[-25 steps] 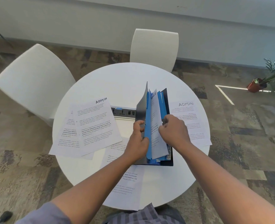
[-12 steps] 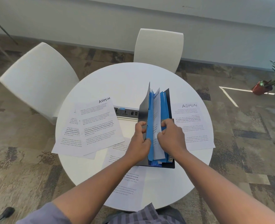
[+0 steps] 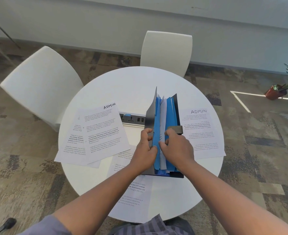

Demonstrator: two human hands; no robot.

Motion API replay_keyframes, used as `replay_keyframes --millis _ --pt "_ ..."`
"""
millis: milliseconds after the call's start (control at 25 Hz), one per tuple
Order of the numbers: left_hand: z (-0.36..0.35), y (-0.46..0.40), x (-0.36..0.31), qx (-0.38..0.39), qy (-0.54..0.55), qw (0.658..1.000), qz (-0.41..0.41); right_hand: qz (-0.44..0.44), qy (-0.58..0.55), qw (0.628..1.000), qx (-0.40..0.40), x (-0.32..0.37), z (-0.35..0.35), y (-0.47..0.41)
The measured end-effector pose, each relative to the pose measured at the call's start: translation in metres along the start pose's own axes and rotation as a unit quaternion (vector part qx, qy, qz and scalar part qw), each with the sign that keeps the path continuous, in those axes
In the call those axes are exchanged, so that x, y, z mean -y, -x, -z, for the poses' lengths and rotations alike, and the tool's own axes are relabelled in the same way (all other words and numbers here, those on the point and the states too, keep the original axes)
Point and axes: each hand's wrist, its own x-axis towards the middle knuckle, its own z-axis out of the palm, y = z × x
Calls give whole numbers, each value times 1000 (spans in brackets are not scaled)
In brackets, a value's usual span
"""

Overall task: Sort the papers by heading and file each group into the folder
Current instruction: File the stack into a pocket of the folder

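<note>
The round white table [image 3: 133,82] carries a black expanding folder with blue dividers [image 3: 169,116], standing open right of centre. A white sheet [image 3: 163,119] stands in the folder between the dividers. The left hand [image 3: 144,150] lies on the folder's left cover; the right hand [image 3: 177,147] lies on its near right part. Left of the folder lies a stack of printed white papers headed ADMIN [image 3: 102,131]. Right of the folder lies a single printed white sheet headed ADMIN [image 3: 201,131]. Further printed white papers [image 3: 133,192] lie at the near edge, under the left forearm. A recessed socket strip [image 3: 131,118] sits in the table between the left stack and the folder. Two white chairs stand beyond the table: one far left [image 3: 38,85], one far centre [image 3: 167,50]. A potted plant [image 3: 276,91] stands on the floor far right.
</note>
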Motion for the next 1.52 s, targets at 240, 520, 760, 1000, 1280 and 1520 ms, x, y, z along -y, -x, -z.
replay_keyframes --millis 240,520,760,1000,1280,1520 --pt "1 0 -2 13 18 1000 12 -51 -65 992 -99 -21 4 -10" --pt "-5 -1 -2 25 -9 1000 9 -166 -400 900 44 -22 -2 -18" --pt "-9 -13 8 116 -80 990 -4 -125 -370 920 33 -21 -6 -16" --pt "9 -20 27 23 -137 990 22 -103 -408 907 -10 -42 9 -26" --pt "63 -46 43 -63 97 967 229 -141 -596 790 11 -54 38 -64" --pt "76 -77 28 18 251 939 234 -152 -668 725 62 -73 31 -116"
